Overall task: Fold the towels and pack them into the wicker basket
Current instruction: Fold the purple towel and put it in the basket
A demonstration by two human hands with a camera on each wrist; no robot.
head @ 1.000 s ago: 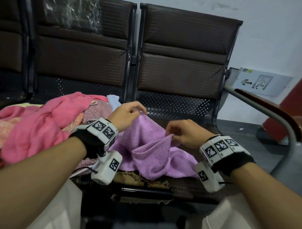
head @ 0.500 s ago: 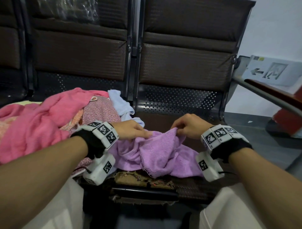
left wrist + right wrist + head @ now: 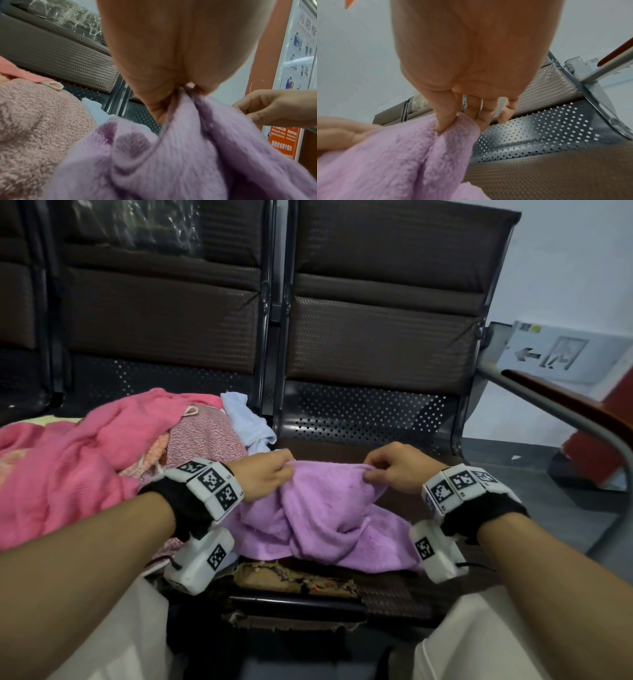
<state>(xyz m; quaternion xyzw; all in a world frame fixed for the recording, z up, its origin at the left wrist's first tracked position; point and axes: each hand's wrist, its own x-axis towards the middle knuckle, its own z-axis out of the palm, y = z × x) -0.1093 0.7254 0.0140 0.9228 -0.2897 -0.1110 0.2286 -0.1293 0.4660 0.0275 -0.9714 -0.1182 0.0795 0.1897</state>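
A lilac towel (image 3: pixel 329 518) lies rumpled on the dark chair seat (image 3: pixel 394 446) in front of me. My left hand (image 3: pixel 274 474) pinches its far edge on the left, and my right hand (image 3: pixel 383 470) pinches the same edge on the right, so the edge runs taut between them. The left wrist view shows the lilac towel (image 3: pixel 188 155) bunched under the left hand's pinch (image 3: pixel 181 92). In the right wrist view the thumb and forefinger (image 3: pixel 452 121) nip a fold of the towel (image 3: pixel 402 155). A frayed woven edge (image 3: pixel 294 580), perhaps the basket, peeks out under the towel.
A heap of pink towels (image 3: pixel 68 474) and a pale blue one (image 3: pixel 246 419) lies on the seat to the left. Brown padded chair backs (image 3: pixel 376 337) stand behind. A metal armrest (image 3: pixel 582 422) runs along the right. My white-clad knees (image 3: pixel 479 638) are below.
Both hands have moved apart along the towel's far edge and drawn it straighter. The camera has dipped a little and closed in on the seat.
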